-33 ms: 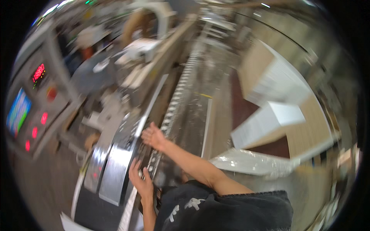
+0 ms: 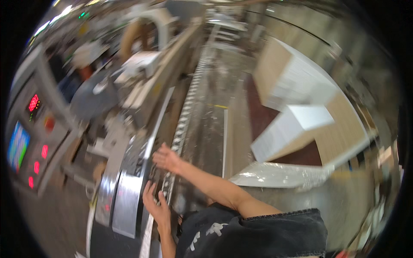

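My left hand [image 2: 155, 207] and right hand [image 2: 167, 158] show bare over the shiny silver metal rail [image 2: 129, 189]. At the machine's left edge, a grey control panel [image 2: 32, 142] glows with red buttons and a blue-green screen. White stacks [image 2: 297, 124] show tan sides.

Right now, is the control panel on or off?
On: the control panel shows a lit coloured screen, a red digit display and glowing red buttons.

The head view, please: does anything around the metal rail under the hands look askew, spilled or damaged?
Nothing clearly stands out. The left hand rests flat on the shiny metal rail, the right hand hovers open over the roller track. The white stacks on the right sit at different angles, though motion blur hides finer detail.
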The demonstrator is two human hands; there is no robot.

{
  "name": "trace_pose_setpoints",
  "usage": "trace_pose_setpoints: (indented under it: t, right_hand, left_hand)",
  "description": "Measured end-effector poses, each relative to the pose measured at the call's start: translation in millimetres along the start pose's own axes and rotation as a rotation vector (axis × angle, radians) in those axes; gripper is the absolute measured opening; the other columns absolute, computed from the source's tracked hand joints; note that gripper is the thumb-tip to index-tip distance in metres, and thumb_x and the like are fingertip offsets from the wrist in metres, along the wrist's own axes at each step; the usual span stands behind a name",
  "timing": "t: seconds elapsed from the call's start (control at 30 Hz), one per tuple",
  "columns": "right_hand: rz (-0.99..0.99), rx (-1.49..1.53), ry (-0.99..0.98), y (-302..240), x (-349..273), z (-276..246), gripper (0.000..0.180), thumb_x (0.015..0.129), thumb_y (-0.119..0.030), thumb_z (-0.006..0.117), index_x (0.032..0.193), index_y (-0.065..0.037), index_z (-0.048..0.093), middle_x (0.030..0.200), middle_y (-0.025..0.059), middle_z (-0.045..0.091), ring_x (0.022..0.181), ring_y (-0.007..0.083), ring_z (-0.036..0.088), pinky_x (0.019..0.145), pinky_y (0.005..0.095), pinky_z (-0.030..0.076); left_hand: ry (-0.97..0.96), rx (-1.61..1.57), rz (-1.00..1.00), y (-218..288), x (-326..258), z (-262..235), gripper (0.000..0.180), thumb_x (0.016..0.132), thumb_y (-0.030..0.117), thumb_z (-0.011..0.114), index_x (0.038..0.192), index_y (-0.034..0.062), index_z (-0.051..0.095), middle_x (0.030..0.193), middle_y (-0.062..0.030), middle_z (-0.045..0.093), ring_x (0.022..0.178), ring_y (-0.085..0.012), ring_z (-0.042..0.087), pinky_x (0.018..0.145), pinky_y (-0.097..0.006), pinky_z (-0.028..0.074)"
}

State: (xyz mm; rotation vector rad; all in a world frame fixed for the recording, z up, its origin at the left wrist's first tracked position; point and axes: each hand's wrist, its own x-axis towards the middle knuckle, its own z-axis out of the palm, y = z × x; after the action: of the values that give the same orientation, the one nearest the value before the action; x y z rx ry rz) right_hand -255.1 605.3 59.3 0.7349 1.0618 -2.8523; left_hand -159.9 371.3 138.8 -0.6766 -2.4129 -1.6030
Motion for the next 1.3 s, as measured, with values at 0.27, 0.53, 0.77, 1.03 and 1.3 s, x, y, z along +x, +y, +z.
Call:
trace_pose_setpoints:
  t: [0.27, 0.53, 0.77, 1.03, 1.3]
  right_hand:
    - [0.005, -0.347, 0.005, -21, -240, -123, 0.054, 0.108, -0.041, 0.057, 0.149, -0.008, 0.051, 0.131, 0.0093, 0.07, 0.112, 0.0193, 0.07, 0.088, 0.0322, 0.057]
    - [-0.118, -0.302, 0.384, 2, -403, -287, 0.046, 0.107, -0.03, 0.059, 0.146, -0.004, 0.054, 0.128, 0.0067, 0.072, 0.104, 0.0179, 0.073, 0.081, 0.0289, 0.056]
    - [-0.342, -0.03, 0.575, -6, -483, -352, 0.041, 0.108, -0.024, 0.059, 0.143, -0.002, 0.055, 0.124, 0.0128, 0.072, 0.104, 0.0214, 0.074, 0.071, 0.0285, 0.057]
    - [-0.425, -0.112, 0.549, -30, -485, -404, 0.039, 0.107, -0.018, 0.059, 0.143, -0.003, 0.055, 0.13, 0.0153, 0.07, 0.106, 0.0233, 0.073, 0.089, 0.0335, 0.057]
    - [-0.559, -0.222, 0.271, -125, -486, -320, 0.038, 0.109, -0.015, 0.052, 0.145, -0.002, 0.053, 0.133, 0.0175, 0.068, 0.11, 0.0273, 0.072, 0.094, 0.0372, 0.057]
  left_hand:
    - [-0.391, -0.387, 0.196, 147, 25, 108, 0.02, 0.1, 0.006, 0.062, 0.116, -0.0014, 0.072, 0.11, -0.0149, 0.076, 0.104, -0.0283, 0.071, 0.096, -0.039, 0.052]
    - [-0.686, -0.35, 0.617, 347, -1, 279, 0.029, 0.098, 0.015, 0.07, 0.125, 0.0026, 0.071, 0.107, -0.0115, 0.072, 0.091, -0.0195, 0.068, 0.082, -0.033, 0.055]
    - [-0.699, -0.083, 0.503, 416, -18, 360, 0.042, 0.1, 0.032, 0.07, 0.134, 0.008, 0.069, 0.101, -0.0122, 0.066, 0.081, -0.0192, 0.065, 0.074, -0.036, 0.055]
    - [-0.809, -0.301, -0.049, 439, 10, 386, 0.052, 0.1, 0.02, 0.068, 0.145, 0.0016, 0.05, 0.081, -0.0025, 0.06, 0.07, -0.0094, 0.057, 0.056, -0.026, 0.047]
    - [-0.856, -0.347, -0.279, 393, 29, 299, 0.031, 0.094, 0.027, 0.075, 0.108, -0.0003, 0.07, 0.076, 0.003, 0.057, 0.064, -0.0057, 0.05, 0.054, -0.023, 0.039]
